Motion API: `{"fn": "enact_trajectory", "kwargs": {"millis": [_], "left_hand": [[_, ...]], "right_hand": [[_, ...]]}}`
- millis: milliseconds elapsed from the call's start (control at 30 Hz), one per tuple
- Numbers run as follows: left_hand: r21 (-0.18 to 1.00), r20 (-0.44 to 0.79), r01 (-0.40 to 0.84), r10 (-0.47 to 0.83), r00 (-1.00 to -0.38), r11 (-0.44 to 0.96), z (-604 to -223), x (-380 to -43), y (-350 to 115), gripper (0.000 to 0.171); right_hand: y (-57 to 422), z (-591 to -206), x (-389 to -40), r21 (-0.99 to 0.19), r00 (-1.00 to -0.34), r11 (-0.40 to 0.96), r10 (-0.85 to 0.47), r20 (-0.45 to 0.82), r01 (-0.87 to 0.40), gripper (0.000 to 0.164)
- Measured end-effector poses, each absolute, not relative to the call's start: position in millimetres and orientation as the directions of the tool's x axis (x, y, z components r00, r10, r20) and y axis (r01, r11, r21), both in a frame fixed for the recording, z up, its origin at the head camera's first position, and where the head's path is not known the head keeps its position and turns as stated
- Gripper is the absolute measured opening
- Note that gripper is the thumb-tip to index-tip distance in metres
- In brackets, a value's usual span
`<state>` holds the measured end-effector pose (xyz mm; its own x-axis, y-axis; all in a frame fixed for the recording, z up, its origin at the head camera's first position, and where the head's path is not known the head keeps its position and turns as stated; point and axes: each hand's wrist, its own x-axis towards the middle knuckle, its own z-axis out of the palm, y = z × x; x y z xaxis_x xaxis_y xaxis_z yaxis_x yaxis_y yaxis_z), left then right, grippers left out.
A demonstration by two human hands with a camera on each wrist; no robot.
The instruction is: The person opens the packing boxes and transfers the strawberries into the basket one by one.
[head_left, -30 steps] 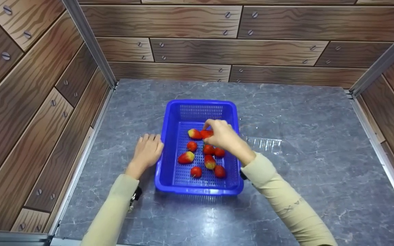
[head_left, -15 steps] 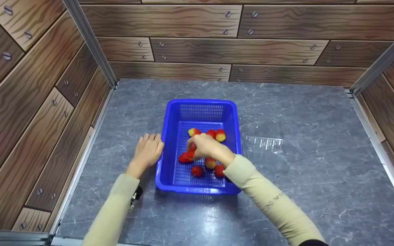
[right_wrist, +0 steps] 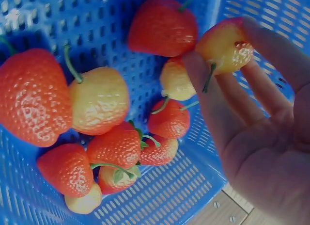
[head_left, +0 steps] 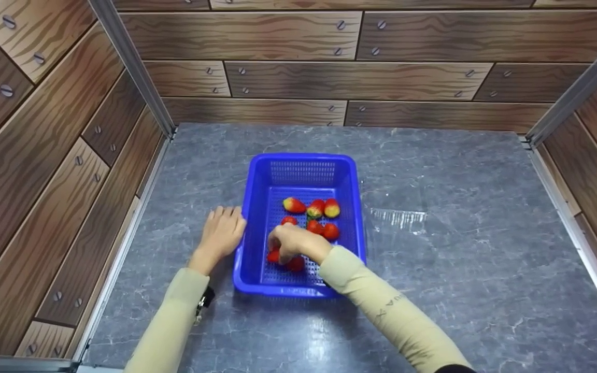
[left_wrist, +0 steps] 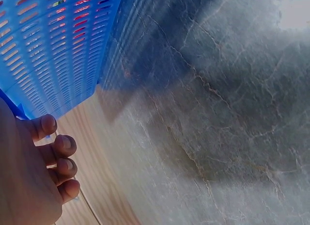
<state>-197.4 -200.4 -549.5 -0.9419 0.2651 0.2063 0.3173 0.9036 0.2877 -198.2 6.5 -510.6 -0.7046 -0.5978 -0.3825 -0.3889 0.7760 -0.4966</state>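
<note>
While the right hand (head_left: 292,242) reaches down into the near half of the blue perforated plastic basket (head_left: 257,186), its thumb and fingers (right_wrist: 271,84) curl round a small yellow-and-red strawberry with a thin green stem (right_wrist: 224,46), pinching it just above the basket floor; in the head view the hand covers most of this berry. Beside the basket's left wall the left hand (head_left: 223,233) lies flat on the desk, its fingers loose and slightly bent, holding nothing, the fingertips (left_wrist: 63,145) just beside the slotted blue side.

Pitted, glossy skin covers the held strawberry, pale yellow on its broad face and reddening toward one edge. More strawberries lie loose on the basket's grid floor: a large red strawberry (right_wrist: 31,96) touching a pale yellow one (right_wrist: 99,100), another red strawberry (right_wrist: 162,26) toward the far wall, and a close cluster of small red berries with green leafy caps (right_wrist: 121,147). From above, a row of three berries (head_left: 315,207) sits near the middle of the basket, with two more (head_left: 322,229) just behind the right hand.

Rectangular, with rounded corners and slotted walls, the basket stands at the middle of the grey marble-patterned desk (head_left: 459,176), which is walled on three sides by wood-grain panels (head_left: 288,36)
</note>
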Motion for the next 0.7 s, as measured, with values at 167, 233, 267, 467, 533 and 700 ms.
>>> {"fn": "enact_trajectory", "kwargs": {"millis": [167, 233, 267, 467, 533, 700], "left_hand": [[0.288, 0.210, 0.312, 0.258, -0.943, 0.906, -550.8, -198.0, -200.6, 0.031], [0.285, 0.212, 0.312, 0.258, -0.943, 0.906, -551.1, -198.5, -200.8, 0.032], [0.281, 0.214, 0.313, 0.259, -0.942, 0.907, -550.9, -198.3, -200.9, 0.032], [0.293, 0.186, 0.307, 0.261, -0.947, 0.906, -551.0, -198.7, -201.8, 0.036], [0.294, 0.178, 0.308, 0.264, -0.948, 0.905, -551.4, -199.0, -201.7, 0.036], [0.294, 0.169, 0.300, 0.260, -0.951, 0.908, -551.5, -198.7, -201.4, 0.037]], "right_hand": [[4.6, -516.1, -196.3, -0.465, -0.711, 0.805, -0.567, -0.416, -0.369, 0.034], [4.6, -518.7, -195.9, -0.453, -0.715, 0.811, -0.560, -0.418, -0.370, 0.033], [4.6, -520.0, -195.6, -0.440, -0.717, 0.812, -0.562, -0.412, -0.384, 0.031], [5.0, -525.8, -192.3, -0.356, -0.706, 0.771, -0.632, -0.321, -0.528, 0.031], [5.9, -526.6, -191.3, -0.342, -0.703, 0.759, -0.647, -0.297, -0.554, 0.033], [8.9, -527.1, -191.3, -0.356, -0.688, 0.731, -0.676, -0.262, -0.582, 0.025]]}}
